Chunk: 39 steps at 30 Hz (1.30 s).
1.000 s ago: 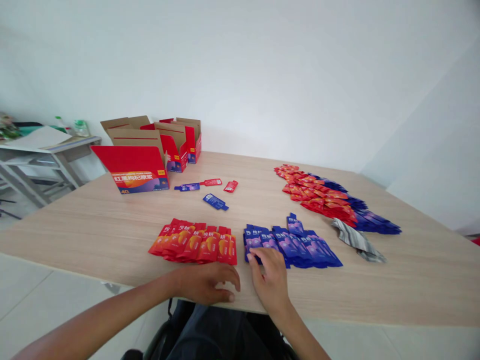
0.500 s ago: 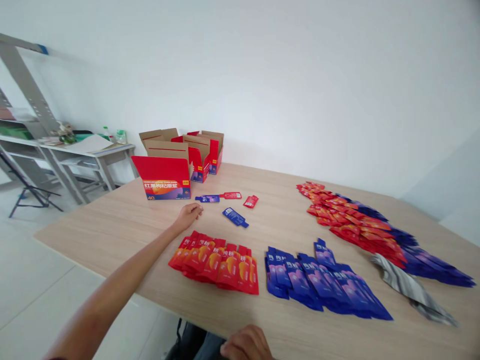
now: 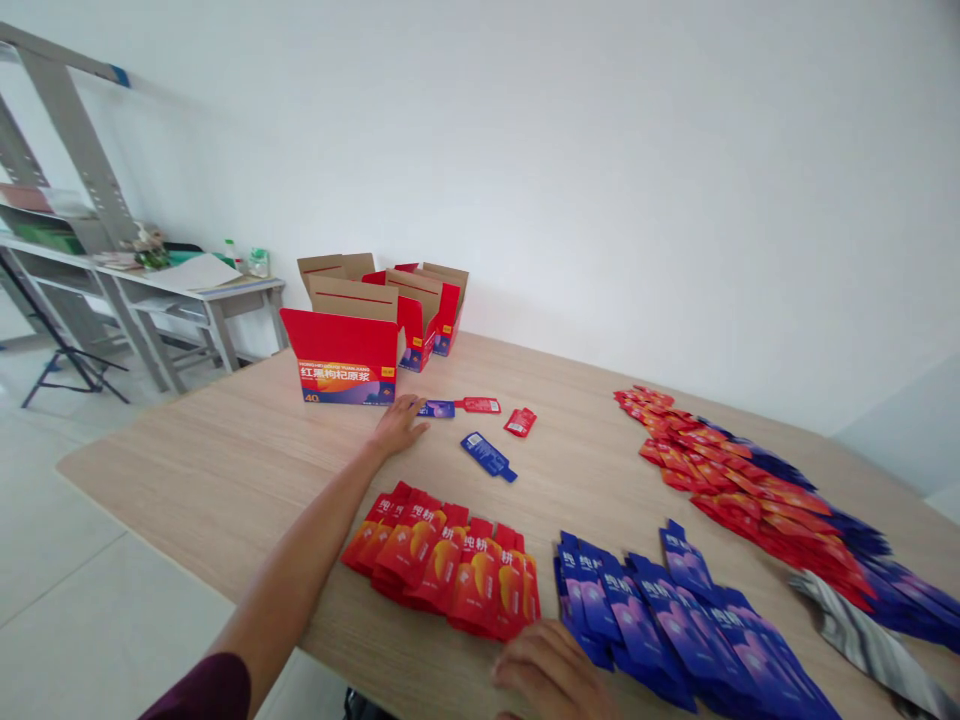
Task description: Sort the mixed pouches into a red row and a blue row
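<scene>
My left hand (image 3: 400,426) is open, its fingers stretched out at the left end of a blue sachet (image 3: 439,409), partly covering it. Whether the fingertips press on that sachet I cannot tell. Close by are a red sachet (image 3: 480,405), a short red sachet (image 3: 520,422) and another blue sachet (image 3: 487,456). My right hand (image 3: 555,672) hovers at the table's near edge with loosely bent fingers apart, holding nothing visible. It is nearest to the fanned pile of red sachets (image 3: 450,565) and the fanned pile of blue sachets (image 3: 667,620).
Several open red cartons stand at the back left, with the front carton (image 3: 345,365) behind my left hand. A long heap of red and blue sachets (image 3: 750,490) runs along the right. Beside it lies a striped grey cloth (image 3: 862,635). A desk (image 3: 247,285) stands beyond the table.
My left hand has opened from a loose curl and reached onto the blue sachet. My right hand has risen from the table's edge toward the piles. The view has shifted slightly.
</scene>
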Motion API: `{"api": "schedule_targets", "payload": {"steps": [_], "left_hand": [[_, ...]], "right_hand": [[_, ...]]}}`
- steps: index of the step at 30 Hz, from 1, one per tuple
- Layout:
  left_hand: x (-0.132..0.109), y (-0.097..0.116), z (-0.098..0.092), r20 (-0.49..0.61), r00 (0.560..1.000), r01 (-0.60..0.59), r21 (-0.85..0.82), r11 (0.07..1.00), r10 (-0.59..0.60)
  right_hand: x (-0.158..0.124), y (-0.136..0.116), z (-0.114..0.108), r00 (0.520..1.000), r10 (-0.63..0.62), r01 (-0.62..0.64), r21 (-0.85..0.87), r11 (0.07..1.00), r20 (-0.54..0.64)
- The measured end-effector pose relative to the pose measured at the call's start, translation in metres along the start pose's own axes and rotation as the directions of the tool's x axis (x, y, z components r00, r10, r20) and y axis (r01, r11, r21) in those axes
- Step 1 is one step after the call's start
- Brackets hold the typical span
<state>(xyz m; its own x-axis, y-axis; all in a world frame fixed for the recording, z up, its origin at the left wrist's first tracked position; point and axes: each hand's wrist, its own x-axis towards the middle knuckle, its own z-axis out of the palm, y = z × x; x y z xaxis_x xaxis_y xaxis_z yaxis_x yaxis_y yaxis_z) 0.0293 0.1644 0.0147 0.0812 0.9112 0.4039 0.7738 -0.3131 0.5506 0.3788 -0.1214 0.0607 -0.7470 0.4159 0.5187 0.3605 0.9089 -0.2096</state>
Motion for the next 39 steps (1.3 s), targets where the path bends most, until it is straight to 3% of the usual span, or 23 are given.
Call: {"api": "schedule_targets", "payload": {"steps": [3, 6, 10, 13, 19, 21, 25, 27, 32, 37, 39], "left_hand": [[0.01, -0.002, 0.006, 0.162, 0.983, -0.115, 0.14, 0.983, 0.092], [0.014, -0.003, 0.008, 0.235, 0.97, -0.131, 0.263, 0.956, 0.068], [0.002, 0.0, 0.002, 0.179, 0.983, -0.088, 0.331, 0.939, 0.029], [-0.018, 0.003, -0.011, 0.091, 0.994, 0.011, 0.402, 0.916, -0.052], [-0.054, 0.008, -0.03, -0.068, 0.973, 0.223, 0.491, 0.842, -0.219], [-0.058, 0.011, -0.031, -0.092, 0.972, 0.232, 0.496, 0.837, -0.215], [-0.056, 0.016, -0.032, -0.029, 0.968, 0.231, 0.481, 0.846, -0.248], [-0.053, 0.017, -0.033, -0.007, 0.962, 0.243, 0.475, 0.846, -0.273], [-0.047, 0.018, -0.037, -0.026, 0.946, 0.3, 0.455, 0.839, -0.325], [-0.042, 0.019, -0.044, -0.018, 0.932, 0.338, 0.398, 0.853, -0.361], [-0.04, 0.017, -0.045, -0.016, 0.927, 0.353, 0.367, 0.861, -0.374]], "right_hand": [[0.015, 0.012, -0.015, 0.996, 0.088, -0.089, 0.013, 0.996, 0.031], [0.019, 0.021, -0.012, 0.975, 0.218, -0.219, 0.022, 0.976, 0.035], [0.021, 0.045, 0.005, 0.92, 0.389, -0.391, 0.055, 0.919, 0.034], [0.032, 0.074, 0.014, 0.875, 0.48, -0.484, 0.074, 0.872, 0.058], [0.085, 0.14, 0.021, 0.772, 0.63, -0.623, -0.098, 0.776, 0.081], [0.103, 0.156, 0.025, 0.696, 0.711, -0.687, -0.196, 0.699, 0.098], [0.125, 0.175, 0.041, 0.44, 0.888, -0.812, -0.362, 0.458, 0.135], [0.128, 0.181, 0.048, 0.387, 0.913, -0.825, -0.393, 0.406, 0.131], [0.122, 0.199, 0.048, 0.351, 0.934, -0.896, -0.263, 0.357, 0.07], [0.1, 0.214, 0.03, 0.458, 0.886, -0.888, 0.085, 0.452, 0.078], [0.088, 0.213, 0.021, 0.467, 0.882, -0.88, 0.132, 0.455, 0.071]]}}
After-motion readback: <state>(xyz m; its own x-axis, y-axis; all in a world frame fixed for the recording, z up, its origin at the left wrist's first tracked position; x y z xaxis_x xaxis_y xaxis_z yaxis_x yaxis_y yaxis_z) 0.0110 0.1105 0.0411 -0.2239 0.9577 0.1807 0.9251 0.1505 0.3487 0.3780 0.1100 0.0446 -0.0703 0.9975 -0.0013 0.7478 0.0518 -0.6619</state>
